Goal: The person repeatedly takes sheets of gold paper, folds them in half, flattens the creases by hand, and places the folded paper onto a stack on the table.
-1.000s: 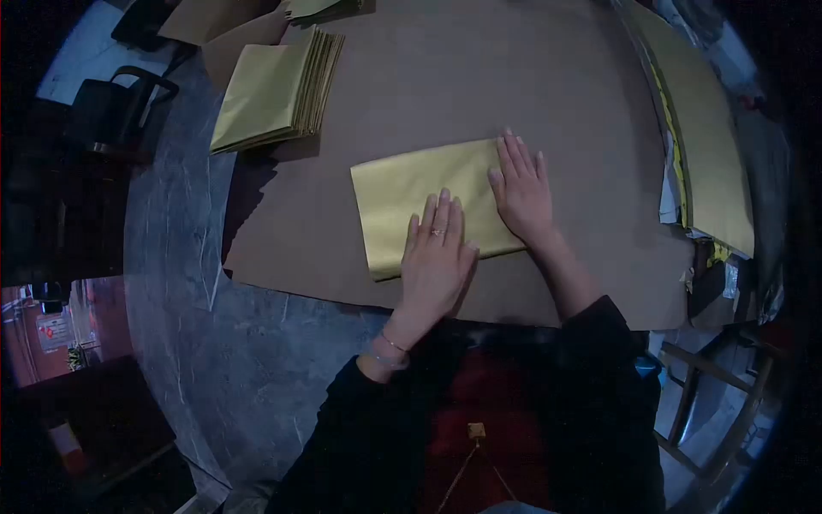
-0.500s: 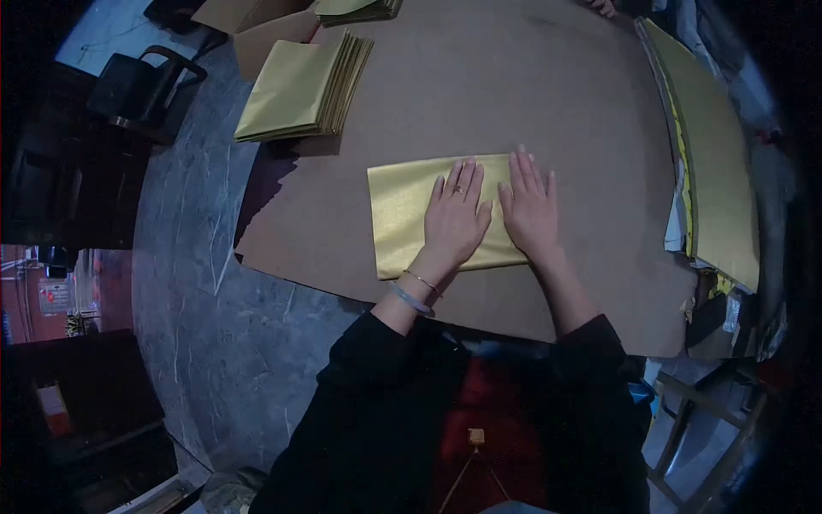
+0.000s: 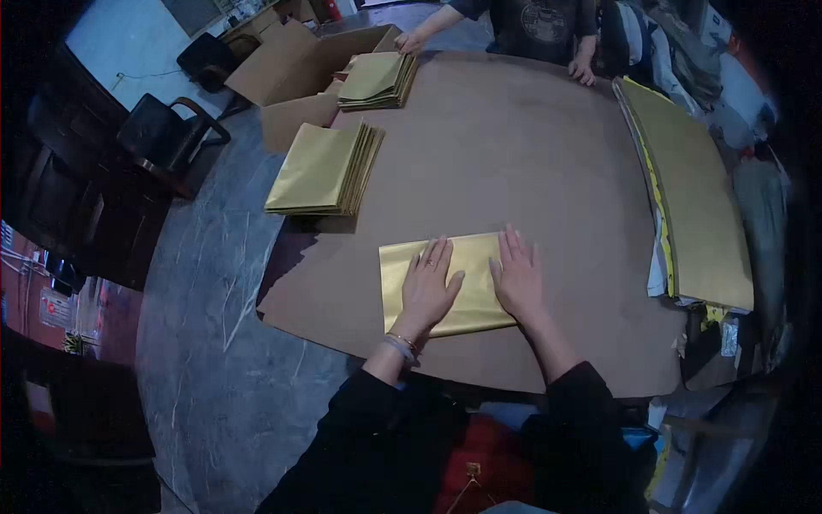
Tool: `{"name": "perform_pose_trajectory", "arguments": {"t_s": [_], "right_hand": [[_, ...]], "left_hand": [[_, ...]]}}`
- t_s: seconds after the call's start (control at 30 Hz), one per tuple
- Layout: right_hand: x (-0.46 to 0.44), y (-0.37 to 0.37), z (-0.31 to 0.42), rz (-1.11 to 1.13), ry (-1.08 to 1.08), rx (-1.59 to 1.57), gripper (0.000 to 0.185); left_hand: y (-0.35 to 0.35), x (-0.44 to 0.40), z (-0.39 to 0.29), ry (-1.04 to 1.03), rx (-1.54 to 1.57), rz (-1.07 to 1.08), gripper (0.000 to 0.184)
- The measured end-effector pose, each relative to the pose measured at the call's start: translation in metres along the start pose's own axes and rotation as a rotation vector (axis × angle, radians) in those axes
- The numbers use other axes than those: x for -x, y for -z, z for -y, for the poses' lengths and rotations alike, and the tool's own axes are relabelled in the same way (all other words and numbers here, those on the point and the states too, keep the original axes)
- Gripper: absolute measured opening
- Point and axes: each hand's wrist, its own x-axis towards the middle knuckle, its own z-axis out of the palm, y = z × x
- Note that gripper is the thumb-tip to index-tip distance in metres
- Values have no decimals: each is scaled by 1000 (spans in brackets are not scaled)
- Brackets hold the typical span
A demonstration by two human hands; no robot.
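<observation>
A folded sheet of gold paper (image 3: 471,310) lies flat on the cardboard-covered table in front of me. My left hand (image 3: 431,287) rests palm down on its middle-left part, fingers stretched out, with a ring and bracelets on that arm. Across the right end of the paper lies my right hand (image 3: 519,278), also flat with its fingers extended. Neither hand grips anything. Beyond my left hand, a stack of folded gold sheets (image 3: 315,168) sits at the table's left edge.
A second gold stack (image 3: 374,79) lies farther back, beside an open cardboard box (image 3: 295,73). Another person's hand (image 3: 413,41) touches that stack; their other hand (image 3: 583,70) rests at the far edge. A tall pile of large gold sheets (image 3: 685,188) lines the right side.
The view has tilted up, bringing the other person and the box into sight. My left hand has slid a little leftward over the paper, widening the gap between my hands.
</observation>
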Motion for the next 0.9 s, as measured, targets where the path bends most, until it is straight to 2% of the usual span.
{"name": "perform_pose_trajectory", "arguments": {"t_s": [0.23,0.33,0.5,0.63,0.7,0.83,0.9], "right_hand": [[-1,-7,-2,63,-24,-3,56],[1,-5,-1,-34,-18,6,54],[0,-9,-5,-39,6,45,53],[6,8,6,33,22,231,50],[11,12,16,16,90,188,49],[14,6,34,123,158,-20,50],[15,1,33,92,166,-59,50]], "left_hand": [[15,13,36,84,-79,-79,63],[15,15,43,120,-52,-79,63],[11,16,44,105,-136,-138,64],[7,15,45,108,-158,-153,62],[6,16,44,112,-162,-167,62],[7,16,44,100,-148,-177,63],[7,15,44,117,-146,-159,63]]}}
